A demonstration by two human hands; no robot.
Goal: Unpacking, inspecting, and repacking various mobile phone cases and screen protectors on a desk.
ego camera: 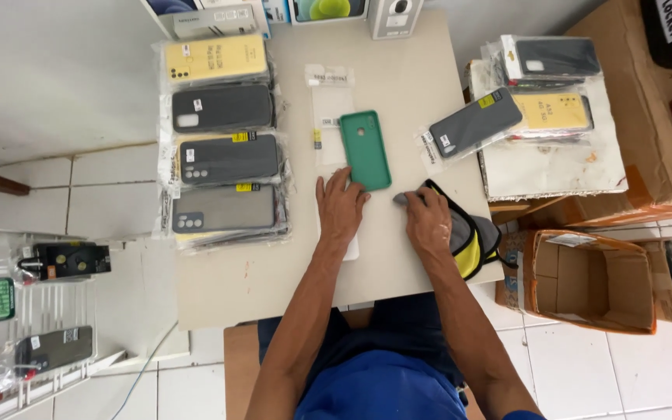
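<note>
1. Both arms are bare from the elbow to the left hand [341, 208] and right hand [428, 222]: no watch, rings or gloves show.
2. A bright blue garment [383, 389] covers the torso.
3. Darker blue cloth [398, 323] covers the lap just above it.

We get bright, even daylight here, soft shadows only, some glare on the plastic sleeves [223, 109], edges bending slightly.
</note>
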